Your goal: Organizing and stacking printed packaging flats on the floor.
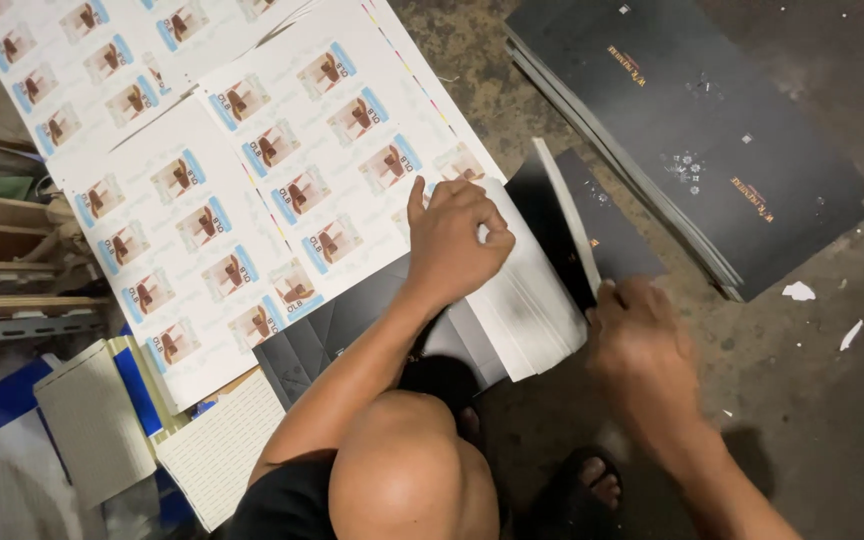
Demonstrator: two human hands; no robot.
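My left hand presses down on a thick stack of white-backed sheets lying on the floor in front of my knee. My right hand, blurred by motion, grips the edge of a dark sheet lifted up from that stack; its black printed face points to the right. The fingers of my left hand are curled, with the index finger stretched toward the printed labels.
Large white sheets printed with rows of small labels cover the floor at left. A stack of black printed sheets lies at upper right on bare concrete. Wooden slats and cardboard pieces sit far left. My knee and sandalled foot are below.
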